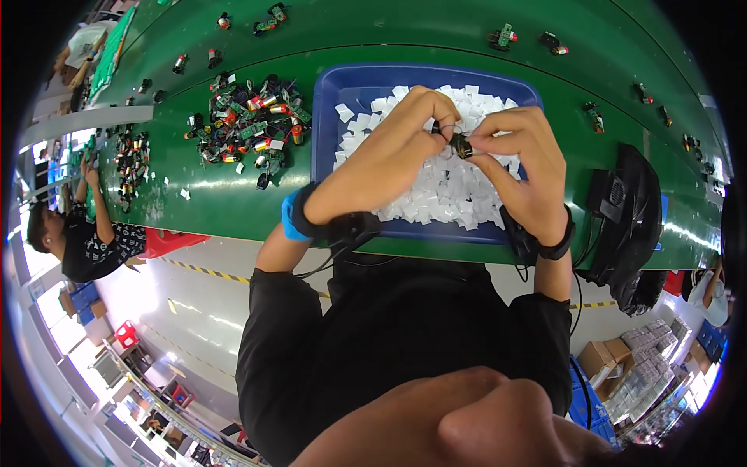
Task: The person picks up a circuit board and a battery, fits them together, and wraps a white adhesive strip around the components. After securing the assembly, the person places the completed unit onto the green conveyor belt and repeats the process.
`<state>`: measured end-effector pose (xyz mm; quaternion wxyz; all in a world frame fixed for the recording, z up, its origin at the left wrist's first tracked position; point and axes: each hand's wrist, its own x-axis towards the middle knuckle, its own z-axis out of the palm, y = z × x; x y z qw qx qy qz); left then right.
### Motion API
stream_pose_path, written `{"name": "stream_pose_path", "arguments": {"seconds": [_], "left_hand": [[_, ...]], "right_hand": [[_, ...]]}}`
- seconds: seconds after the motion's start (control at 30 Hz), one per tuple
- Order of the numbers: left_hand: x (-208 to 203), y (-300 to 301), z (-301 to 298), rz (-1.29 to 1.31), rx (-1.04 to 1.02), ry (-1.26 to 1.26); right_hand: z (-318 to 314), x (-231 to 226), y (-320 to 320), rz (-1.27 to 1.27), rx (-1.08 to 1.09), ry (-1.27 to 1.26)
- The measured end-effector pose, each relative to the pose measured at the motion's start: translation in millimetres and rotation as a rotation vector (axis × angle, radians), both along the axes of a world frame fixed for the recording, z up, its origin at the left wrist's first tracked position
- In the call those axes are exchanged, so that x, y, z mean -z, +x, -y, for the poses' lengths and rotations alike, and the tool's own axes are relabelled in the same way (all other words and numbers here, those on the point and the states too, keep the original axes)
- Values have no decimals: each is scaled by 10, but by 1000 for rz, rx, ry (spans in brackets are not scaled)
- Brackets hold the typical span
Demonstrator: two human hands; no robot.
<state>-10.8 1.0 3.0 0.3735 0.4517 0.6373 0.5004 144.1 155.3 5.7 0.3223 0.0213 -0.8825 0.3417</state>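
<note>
Between both hands, over the tray, is a small dark electronic assembly [462, 145] with thin black wires. My right hand [527, 159] pinches its body from the right with thumb and fingers. Closed on its left, wired end is my left hand [401, 148], whose fingertips are partly hidden behind the knuckles. Beneath them stands a blue plastic tray [321, 121] filled with small white square pieces [447, 191]. I cannot make out whether one of these white pieces is on the assembly.
A heap of wired circuit boards with red and gold cylinders [253, 121] lies left of the tray. More such assemblies [504, 37] are scattered along the green bench [405, 35]. A black bag [634, 210] and a dark box [605, 194] sit right. A co-worker [89, 233] works far left.
</note>
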Motion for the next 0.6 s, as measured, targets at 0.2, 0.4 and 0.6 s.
{"name": "stream_pose_path", "arguments": {"seconds": [0.2, 0.4, 0.6], "left_hand": [[26, -78, -49, 760, 47, 26], [-59, -65, 12, 484, 48, -29], [-36, -8, 23, 317, 26, -94]], "right_hand": [[85, 74, -34, -103, 16, 283], [68, 101, -41, -187, 103, 293], [84, 14, -20, -85, 165, 345]]}}
